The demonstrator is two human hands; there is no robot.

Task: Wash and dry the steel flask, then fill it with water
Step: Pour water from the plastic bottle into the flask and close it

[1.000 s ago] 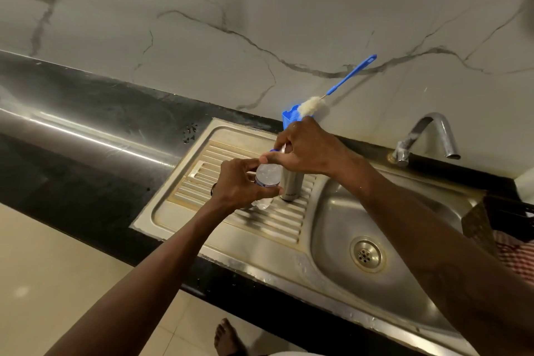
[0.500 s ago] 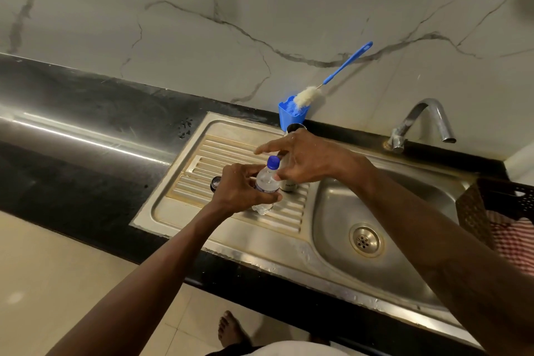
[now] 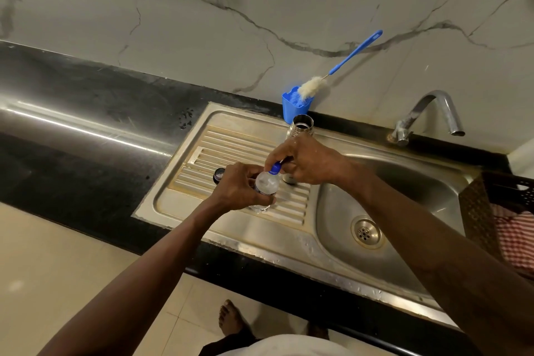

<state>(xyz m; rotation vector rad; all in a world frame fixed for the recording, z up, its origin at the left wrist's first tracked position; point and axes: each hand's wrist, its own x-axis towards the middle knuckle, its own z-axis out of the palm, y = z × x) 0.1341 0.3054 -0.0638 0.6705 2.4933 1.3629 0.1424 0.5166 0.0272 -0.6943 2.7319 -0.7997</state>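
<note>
The left hand (image 3: 239, 188) was wrapped around a small clear plastic water bottle (image 3: 265, 186), its fingers (image 3: 261, 199) clenched on the body so that the bottle stood tilted over the ribbed draining board of the stainless steel sink (image 3: 202, 211). Just above those fingers, the right hand (image 3: 306, 160) pinched the bottle's blue screw cap (image 3: 276, 167) between thumb and forefinger; whether the cap was loose on the neck could not be told.

The open-mouthed cylindrical steel flask (image 3: 300, 128) stood upright on the draining board directly behind the right hand, which hid its middle; its rim showed beyond the knuckles and its base just below the palm. To the left of the left-hand fingers, partly hidden by them, a small dark round lid (image 3: 218, 175) lay on the ribs.

Beyond the flask, against the veined marble wall, a blue plastic holder (image 3: 290, 108) sat on the black stone bench (image 3: 86, 113), with a blue-handled bottle brush with white bristles (image 3: 341, 63) leaning out of it. Well to the right of the right hand, a curved chrome tap (image 3: 430, 113) reached over the basin, and a dark woven basket (image 3: 476, 211) holding a red checked cloth (image 3: 517, 240) stood at the frame's edge.
</note>
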